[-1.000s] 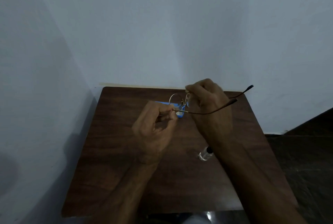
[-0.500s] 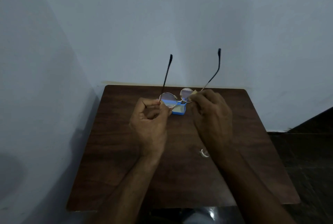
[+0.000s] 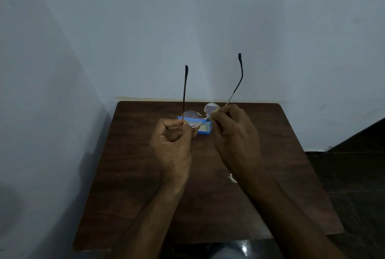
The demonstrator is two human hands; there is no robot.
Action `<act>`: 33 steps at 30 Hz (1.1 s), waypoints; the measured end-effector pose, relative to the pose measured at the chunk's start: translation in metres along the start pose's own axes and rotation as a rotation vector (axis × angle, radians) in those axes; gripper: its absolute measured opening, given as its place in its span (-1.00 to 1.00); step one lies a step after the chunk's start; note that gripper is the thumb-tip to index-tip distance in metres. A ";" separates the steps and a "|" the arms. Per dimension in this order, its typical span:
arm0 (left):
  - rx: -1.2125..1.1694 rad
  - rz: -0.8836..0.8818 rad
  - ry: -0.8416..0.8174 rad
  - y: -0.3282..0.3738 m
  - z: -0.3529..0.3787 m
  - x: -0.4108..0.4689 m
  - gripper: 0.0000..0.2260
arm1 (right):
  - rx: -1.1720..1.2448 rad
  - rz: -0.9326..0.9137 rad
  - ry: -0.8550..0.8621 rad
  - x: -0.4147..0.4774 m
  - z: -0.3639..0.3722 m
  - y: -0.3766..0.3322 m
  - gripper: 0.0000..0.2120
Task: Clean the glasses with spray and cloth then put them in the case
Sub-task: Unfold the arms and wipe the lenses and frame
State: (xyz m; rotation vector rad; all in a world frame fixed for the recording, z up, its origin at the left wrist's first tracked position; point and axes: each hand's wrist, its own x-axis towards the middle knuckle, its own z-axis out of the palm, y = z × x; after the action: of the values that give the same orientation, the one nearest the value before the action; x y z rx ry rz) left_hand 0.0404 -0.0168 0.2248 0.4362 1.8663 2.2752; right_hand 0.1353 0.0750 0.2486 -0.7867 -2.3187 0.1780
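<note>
Round wire-rimmed glasses (image 3: 192,119) are held in the air above the far middle of the table, their two dark temples pointing up. My left hand (image 3: 173,144) pinches the left rim at the hinge. My right hand (image 3: 233,133) grips the right lens; a pale bit of cloth (image 3: 214,113) shows at its fingertips against that lens. Behind and below the glasses a blue case (image 3: 203,128) lies on the table. The small clear spray bottle (image 3: 233,178) lies on the table, mostly hidden by my right forearm.
The dark wooden table (image 3: 135,175) stands in a corner with white walls at the back and left. Its right edge drops to a dark floor (image 3: 354,175).
The glasses were turned from temples pointing right to temples pointing up. In the last half second they rose slightly on the right side; both hands kept their grip.
</note>
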 end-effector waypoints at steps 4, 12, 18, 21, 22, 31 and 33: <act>0.017 0.014 -0.008 -0.001 0.001 -0.003 -0.85 | -0.004 0.040 0.032 0.005 -0.001 0.014 -0.87; 0.118 0.162 -0.071 -0.002 0.001 -0.001 -0.89 | -0.046 0.059 -0.057 0.014 -0.006 0.009 -0.89; 0.198 0.312 -0.131 0.000 -0.001 -0.002 -0.83 | -0.059 0.061 -0.133 0.026 -0.005 0.008 -0.78; 0.206 0.328 -0.139 -0.002 -0.002 0.000 -0.85 | -0.027 0.079 -0.089 0.027 -0.011 0.013 -0.81; 0.210 0.339 -0.147 -0.001 -0.001 -0.001 -0.86 | -0.026 0.103 -0.061 0.030 -0.011 0.017 -0.82; 0.282 0.487 -0.183 -0.003 -0.002 -0.003 -0.87 | -0.011 0.021 -0.033 0.034 -0.012 0.024 -0.78; 0.309 0.542 -0.190 -0.001 -0.001 -0.005 -0.90 | -0.017 0.052 -0.011 0.036 -0.014 0.027 -0.84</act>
State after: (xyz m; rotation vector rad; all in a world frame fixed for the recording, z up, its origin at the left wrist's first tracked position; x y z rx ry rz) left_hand 0.0450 -0.0193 0.2231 1.2944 2.2014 2.1171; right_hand 0.1358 0.1167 0.2708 -0.8564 -2.3140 0.1860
